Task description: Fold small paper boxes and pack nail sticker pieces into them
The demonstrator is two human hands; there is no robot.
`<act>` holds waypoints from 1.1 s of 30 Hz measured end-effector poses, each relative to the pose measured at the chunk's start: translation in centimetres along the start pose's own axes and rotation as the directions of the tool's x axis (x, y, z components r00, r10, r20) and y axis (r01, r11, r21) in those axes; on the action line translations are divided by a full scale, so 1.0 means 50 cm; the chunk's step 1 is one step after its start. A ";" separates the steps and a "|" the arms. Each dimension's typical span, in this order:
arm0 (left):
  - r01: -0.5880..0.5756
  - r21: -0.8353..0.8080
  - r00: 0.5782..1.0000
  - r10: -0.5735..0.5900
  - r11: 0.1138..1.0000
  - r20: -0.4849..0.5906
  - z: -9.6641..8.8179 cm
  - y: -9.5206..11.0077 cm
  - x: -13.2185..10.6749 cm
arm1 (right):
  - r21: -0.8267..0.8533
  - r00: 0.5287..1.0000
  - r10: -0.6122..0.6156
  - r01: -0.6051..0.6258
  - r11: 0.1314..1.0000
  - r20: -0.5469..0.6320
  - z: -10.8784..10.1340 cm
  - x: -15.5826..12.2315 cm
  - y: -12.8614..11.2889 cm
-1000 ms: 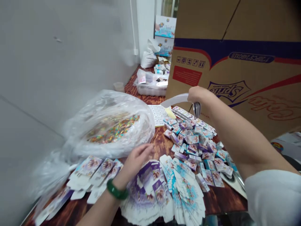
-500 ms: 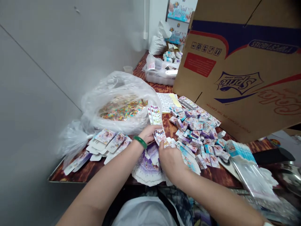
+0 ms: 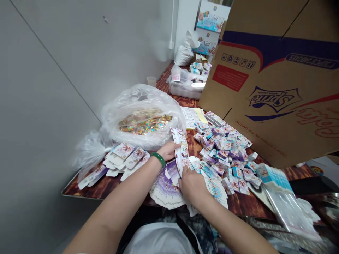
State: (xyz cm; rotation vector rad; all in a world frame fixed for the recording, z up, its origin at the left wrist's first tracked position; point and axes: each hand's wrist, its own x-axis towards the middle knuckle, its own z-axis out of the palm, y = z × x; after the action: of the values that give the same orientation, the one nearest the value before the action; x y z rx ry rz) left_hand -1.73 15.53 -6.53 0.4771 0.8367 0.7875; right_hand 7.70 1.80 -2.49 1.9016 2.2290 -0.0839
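Observation:
A long printed sticker strip (image 3: 184,150) stands between my hands, seemingly two narrow strips side by side. My left hand (image 3: 168,151), a green bangle at its wrist, is closed on the strip's left edge. At the strip's lower end my right hand (image 3: 194,184) pinches it with thumb and fingers. Just beneath lie a fan of flat purple-and-white box blanks (image 3: 164,192) and, to the right, a fan of flat blue-and-white ones (image 3: 217,188). My right hand covers part of both fans.
A clear plastic bag (image 3: 143,95) of colourful small packets stands behind my left hand. Flat cartons (image 3: 124,151) lie at left. Many small folded boxes (image 3: 225,144) are heaped at right, before a large brown carton (image 3: 270,77). Clear plastic sleeves (image 3: 291,208) lie at the right edge.
The strip, bent over between my hands before, is now stretched out straight and longer. My right hand has moved slightly down and right. The whole view has shifted a little.

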 end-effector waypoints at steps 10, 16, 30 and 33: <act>0.052 0.271 0.994 -0.023 0.961 -0.111 -0.049 0.005 -0.030 | 0.186 0.998 0.022 -0.033 0.982 0.060 -0.009 0.003 0.036; -0.061 0.347 0.976 0.129 0.936 -0.177 -0.027 0.023 -0.075 | 0.293 0.998 0.031 -0.043 0.955 0.046 -0.018 0.014 0.066; -0.315 0.247 0.947 0.321 0.916 0.016 0.041 0.048 -0.234 | 0.929 0.935 0.161 0.338 -0.149 -0.315 -0.056 0.062 0.050; -0.408 0.364 0.901 0.434 0.837 0.012 0.051 0.034 -0.275 | 0.919 0.917 0.130 0.387 -0.071 -0.376 -0.079 0.053 0.059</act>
State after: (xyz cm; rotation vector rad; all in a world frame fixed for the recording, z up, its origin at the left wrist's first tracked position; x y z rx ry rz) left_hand -6.17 5.75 2.59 0.9904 0.9618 1.0675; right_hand 9.73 5.56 1.11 2.1866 2.8292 -2.3410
